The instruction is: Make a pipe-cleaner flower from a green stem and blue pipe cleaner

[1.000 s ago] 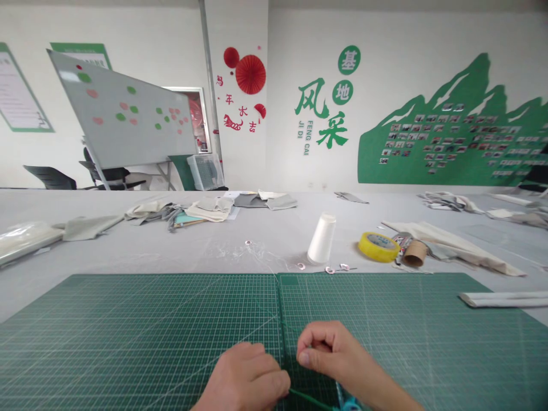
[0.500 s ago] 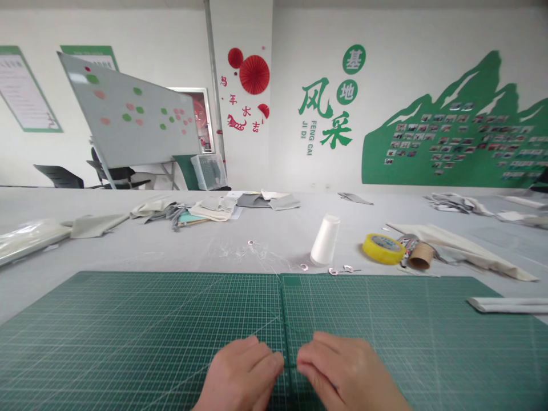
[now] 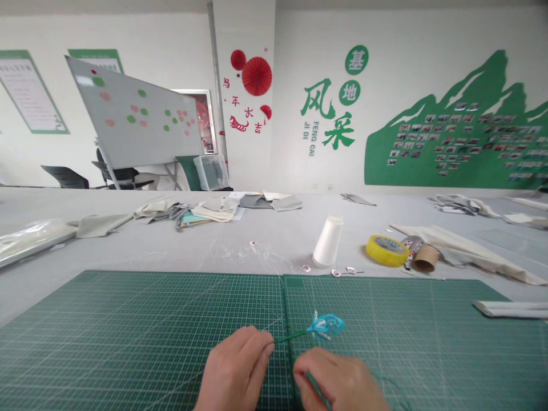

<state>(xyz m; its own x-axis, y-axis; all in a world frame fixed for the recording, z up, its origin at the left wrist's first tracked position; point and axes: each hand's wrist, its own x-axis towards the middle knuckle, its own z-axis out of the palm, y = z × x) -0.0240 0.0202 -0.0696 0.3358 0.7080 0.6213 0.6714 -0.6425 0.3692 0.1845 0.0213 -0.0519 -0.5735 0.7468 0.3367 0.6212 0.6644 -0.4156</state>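
Note:
A blue flower (image 3: pixel 327 325) with pale beaded strands at its base points to the right above the green cutting mats (image 3: pixel 149 319). Its thin green stem (image 3: pixel 293 336) runs left into the pinched fingertips of my left hand (image 3: pixel 240 365). My right hand (image 3: pixel 336 377) is just below the flower, fingers curled and pressed together. A green thread (image 3: pixel 394 385) trails out on the right side of that hand; whether the fingertips grip it is hidden.
Beyond the mats stand a white thread cone (image 3: pixel 327 241) and a yellow tape roll (image 3: pixel 387 250), beside a cardboard tube (image 3: pixel 425 258). Fabric pieces (image 3: pixel 216 208) lie farther back. A folded white strip (image 3: pixel 509 309) rests at the right.
The blue flower and its stem have come into view, as has the green thread. My left hand has risen slightly, and my right hand has shifted slightly down and left.

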